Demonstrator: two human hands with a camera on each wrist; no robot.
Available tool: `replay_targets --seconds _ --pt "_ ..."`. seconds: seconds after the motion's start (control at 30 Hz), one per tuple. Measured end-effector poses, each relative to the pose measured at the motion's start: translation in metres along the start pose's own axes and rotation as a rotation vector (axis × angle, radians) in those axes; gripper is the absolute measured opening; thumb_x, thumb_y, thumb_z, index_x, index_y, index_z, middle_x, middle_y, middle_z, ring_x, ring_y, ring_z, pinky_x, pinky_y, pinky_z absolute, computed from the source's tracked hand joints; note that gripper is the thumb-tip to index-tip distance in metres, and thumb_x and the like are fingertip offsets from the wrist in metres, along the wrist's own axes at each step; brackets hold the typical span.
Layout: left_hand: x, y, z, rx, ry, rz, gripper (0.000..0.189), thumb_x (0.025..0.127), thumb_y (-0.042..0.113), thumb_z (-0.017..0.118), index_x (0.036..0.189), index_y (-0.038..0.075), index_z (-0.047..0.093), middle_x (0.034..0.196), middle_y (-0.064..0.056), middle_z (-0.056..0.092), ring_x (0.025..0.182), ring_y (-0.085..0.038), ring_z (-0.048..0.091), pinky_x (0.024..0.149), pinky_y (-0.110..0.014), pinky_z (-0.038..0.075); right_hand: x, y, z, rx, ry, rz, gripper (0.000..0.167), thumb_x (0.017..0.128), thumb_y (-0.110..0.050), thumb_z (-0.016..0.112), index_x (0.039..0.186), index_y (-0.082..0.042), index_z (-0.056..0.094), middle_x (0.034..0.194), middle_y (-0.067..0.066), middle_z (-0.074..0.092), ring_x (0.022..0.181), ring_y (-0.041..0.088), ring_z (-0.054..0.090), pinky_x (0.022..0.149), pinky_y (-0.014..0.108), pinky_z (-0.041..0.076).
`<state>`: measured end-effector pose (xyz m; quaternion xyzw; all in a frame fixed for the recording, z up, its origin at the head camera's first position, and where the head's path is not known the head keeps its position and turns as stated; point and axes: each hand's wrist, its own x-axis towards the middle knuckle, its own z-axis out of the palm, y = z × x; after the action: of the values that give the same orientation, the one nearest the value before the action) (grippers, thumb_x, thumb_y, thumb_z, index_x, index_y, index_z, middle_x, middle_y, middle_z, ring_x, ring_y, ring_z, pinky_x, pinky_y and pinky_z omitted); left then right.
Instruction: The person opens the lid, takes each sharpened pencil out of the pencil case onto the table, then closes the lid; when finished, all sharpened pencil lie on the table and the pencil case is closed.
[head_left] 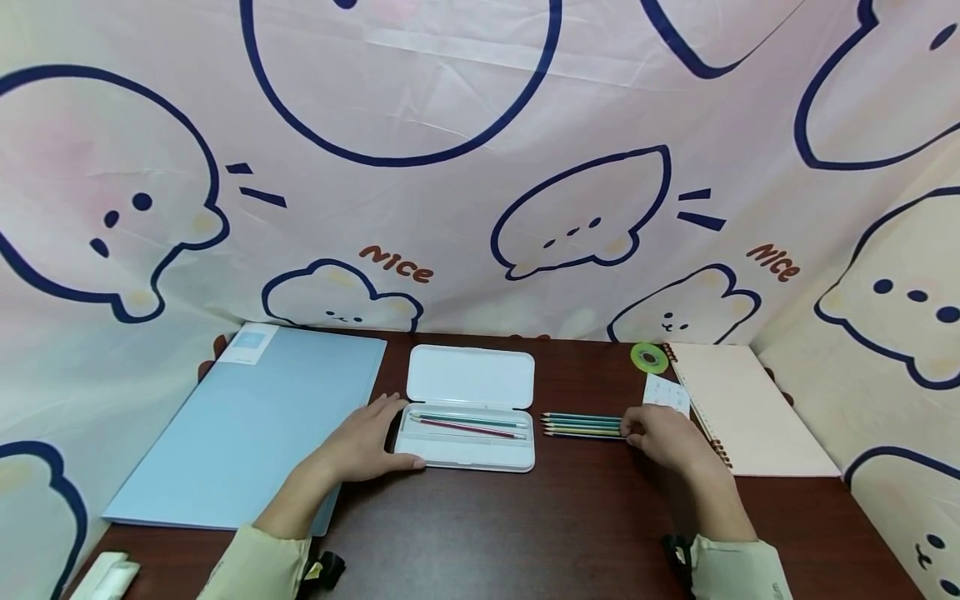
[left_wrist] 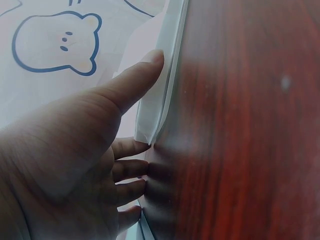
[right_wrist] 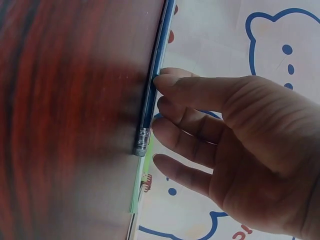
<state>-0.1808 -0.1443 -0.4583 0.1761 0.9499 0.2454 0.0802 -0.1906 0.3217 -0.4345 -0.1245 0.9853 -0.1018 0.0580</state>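
An open white pencil case (head_left: 465,461) lies mid-table with a red pencil (head_left: 472,428) and a few greenish pencils in its tray. My left hand (head_left: 365,442) spreads round its left end, thumb (left_wrist: 152,62) against the front edge and outstretched fingers by the left side. To the right, several pencils (head_left: 577,423) lie side by side, their points to the left. Over their right ends is my right hand (head_left: 667,435). In the right wrist view its thumb and forefinger pinch a dark blue pencil (right_wrist: 156,65) with an eraser end; the other fingers bend loosely.
A light blue folder (head_left: 247,425) lies left, partly under my left arm. A spiral sketchbook (head_left: 757,408) lies right. A white card (head_left: 666,392) and a round green item (head_left: 648,357) are beside it. White objects (head_left: 108,575) sit at the front left corner. Printed cloth stands behind the table.
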Motion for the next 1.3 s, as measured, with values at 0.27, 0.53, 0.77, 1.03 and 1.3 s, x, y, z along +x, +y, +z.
replay_targets --seconds 0.27,0.53,0.77,1.03,1.3 --pt "0.001 -0.003 -0.001 -0.001 0.005 -0.009 0.096 0.076 0.062 0.081 0.148 0.007 0.046 0.158 -0.025 0.039 0.149 -0.047 0.033 0.116 -0.065 0.033 0.001 -0.003 -0.003 0.008 0.02 -0.009 0.008 0.09 -0.012 0.074 0.093 -0.019 0.071 0.081 -0.004 0.065 0.076 0.016 0.054 0.071 0.04 0.048" --pt "0.001 -0.005 0.0 0.005 0.001 -0.016 0.097 0.076 0.063 0.08 0.148 0.008 0.046 0.159 -0.025 0.038 0.149 -0.047 0.033 0.115 -0.066 0.033 0.013 -0.026 -0.005 0.145 0.047 -0.104 0.014 0.094 -0.014 0.071 0.108 -0.013 0.074 0.103 0.003 0.074 0.091 0.018 0.064 0.082 0.046 0.055" --pt "0.0 -0.005 0.001 -0.007 -0.002 -0.018 0.098 0.076 0.062 0.081 0.149 0.007 0.046 0.159 -0.024 0.038 0.149 -0.046 0.033 0.116 -0.065 0.033 0.029 -0.061 -0.003 0.179 0.049 -0.168 0.017 0.096 -0.02 0.071 0.112 -0.017 0.075 0.11 -0.002 0.073 0.099 0.017 0.065 0.088 0.045 0.055" --pt "-0.001 -0.002 0.0 -0.01 -0.014 -0.023 0.1 0.076 0.063 0.08 0.151 0.007 0.044 0.16 -0.024 0.038 0.15 -0.045 0.031 0.117 -0.064 0.031 0.045 -0.108 -0.004 0.215 0.018 -0.219 0.019 0.095 -0.019 0.071 0.114 -0.019 0.075 0.106 -0.004 0.073 0.09 0.011 0.062 0.084 0.036 0.055" --pt "-0.001 0.0 -0.002 0.003 -0.008 -0.021 0.101 0.076 0.063 0.081 0.151 0.006 0.044 0.16 -0.024 0.038 0.15 -0.045 0.031 0.118 -0.064 0.03 0.059 -0.144 0.01 0.17 -0.057 -0.323 0.017 0.097 -0.018 0.069 0.111 -0.019 0.078 0.103 -0.006 0.075 0.092 0.01 0.065 0.085 0.035 0.056"
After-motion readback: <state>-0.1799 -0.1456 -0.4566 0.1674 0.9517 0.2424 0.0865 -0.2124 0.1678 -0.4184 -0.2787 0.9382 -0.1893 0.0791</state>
